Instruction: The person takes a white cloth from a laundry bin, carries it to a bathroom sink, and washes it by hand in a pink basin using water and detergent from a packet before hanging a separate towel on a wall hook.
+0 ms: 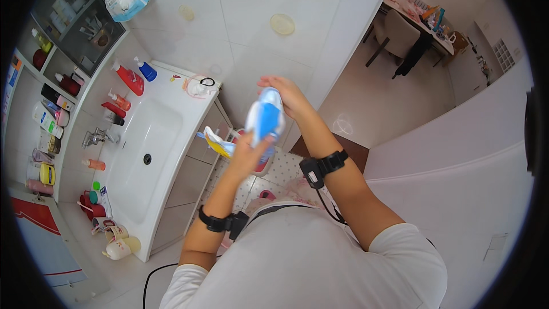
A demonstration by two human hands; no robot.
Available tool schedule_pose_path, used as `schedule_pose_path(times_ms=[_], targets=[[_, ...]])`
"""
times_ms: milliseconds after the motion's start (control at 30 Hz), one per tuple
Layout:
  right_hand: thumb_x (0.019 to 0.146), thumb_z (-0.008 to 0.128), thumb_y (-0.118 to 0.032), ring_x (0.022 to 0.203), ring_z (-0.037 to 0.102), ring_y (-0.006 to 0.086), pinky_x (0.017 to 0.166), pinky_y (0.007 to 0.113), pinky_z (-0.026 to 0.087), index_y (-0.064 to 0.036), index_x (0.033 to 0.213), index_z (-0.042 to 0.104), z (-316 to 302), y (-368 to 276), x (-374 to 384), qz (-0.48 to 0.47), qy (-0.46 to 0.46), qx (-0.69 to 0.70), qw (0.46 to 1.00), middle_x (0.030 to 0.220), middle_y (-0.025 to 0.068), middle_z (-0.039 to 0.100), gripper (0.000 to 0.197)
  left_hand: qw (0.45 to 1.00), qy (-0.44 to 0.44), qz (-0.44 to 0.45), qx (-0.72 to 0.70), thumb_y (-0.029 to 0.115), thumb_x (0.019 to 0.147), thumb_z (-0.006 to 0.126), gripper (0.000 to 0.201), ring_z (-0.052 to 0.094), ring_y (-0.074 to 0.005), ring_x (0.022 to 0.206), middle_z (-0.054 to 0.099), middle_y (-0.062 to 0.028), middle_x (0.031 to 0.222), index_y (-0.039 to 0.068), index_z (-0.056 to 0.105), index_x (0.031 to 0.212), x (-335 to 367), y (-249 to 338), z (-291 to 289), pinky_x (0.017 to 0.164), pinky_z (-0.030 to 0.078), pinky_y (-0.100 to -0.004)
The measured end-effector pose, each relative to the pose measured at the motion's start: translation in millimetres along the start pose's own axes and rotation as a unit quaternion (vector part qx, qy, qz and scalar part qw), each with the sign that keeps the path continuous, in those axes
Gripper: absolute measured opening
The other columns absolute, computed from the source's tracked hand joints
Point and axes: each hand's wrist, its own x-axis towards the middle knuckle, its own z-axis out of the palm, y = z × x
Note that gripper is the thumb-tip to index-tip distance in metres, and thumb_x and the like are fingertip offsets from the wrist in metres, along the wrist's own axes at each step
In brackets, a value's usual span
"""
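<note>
A folded blue-and-white cloth [266,115], smeared by motion, is held up between my two hands in front of my body. My left hand [249,154] grips its lower end with bent fingers. At the upper right side, my right hand [287,96] curves around it, fingers partly hidden behind the cloth. Just left of my left hand hangs another cloth [219,143] in white, yellow and blue, next to the sink cabinet. Below the hands a pinkish-red and white container [263,167] stands on the dotted floor, largely covered by my left hand and the cloth.
At left is a white sink [150,129] with a metal faucet [98,137]. A red bottle [130,80] and a blue pump bottle [146,70] stand on its far rim. Cups [117,234] crowd its near end. A doorway at right opens to a chair [401,35] and table.
</note>
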Motion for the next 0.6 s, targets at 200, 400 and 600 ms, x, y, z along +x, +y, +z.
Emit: schedule_pose_path(times_ms=[200, 400, 600], targets=[[0.086, 0.039, -0.026, 0.101, 0.052, 0.0264, 0.085, 0.036, 0.039, -0.0002, 0.116, 0.043, -6.0, 2.5, 5.6, -0.065, 0.043, 0.018, 0.997, 0.116, 0.0159, 0.049, 0.04, 0.998, -0.054, 0.035, 0.029, 0.007, 0.067, 0.072, 0.045, 0.053, -0.0145, 0.086, 0.057, -0.0086, 0.094, 0.003, 0.05, 0.106, -14.2, -18.2, 14.2, 0.075, 0.043, -0.0285], [0.086, 0.041, -0.026, 0.1, 0.053, 0.0259, 0.085, 0.037, 0.04, -0.0012, 0.115, 0.045, -10.4, -2.0, 10.9, -0.056, 0.099, 0.074, 0.991, 0.113, 0.0153, 0.052, 0.039, 0.997, 0.049, 0.062, 0.006, 0.013, 0.063, 0.075, 0.044, 0.057, -0.0156, 0.075, 0.06, -0.0081, 0.085, 0.002, 0.055, 0.1, -15.9, -26.7, 17.9, 0.069, 0.045, -0.0286], [0.087, 0.042, -0.026, 0.095, 0.055, 0.0237, 0.081, 0.034, 0.042, -0.002, 0.114, 0.045, -9.6, -1.3, 7.8, -0.041, 0.062, 0.036, 0.997, 0.109, 0.0133, 0.054, 0.036, 0.983, 0.009, 0.137, 0.122, 0.014, 0.067, 0.072, 0.034, 0.057, -0.0135, 0.069, 0.06, -0.0075, 0.081, 0.002, 0.058, 0.096, -5.4, -20.9, 5.5, 0.062, 0.044, -0.0267]])
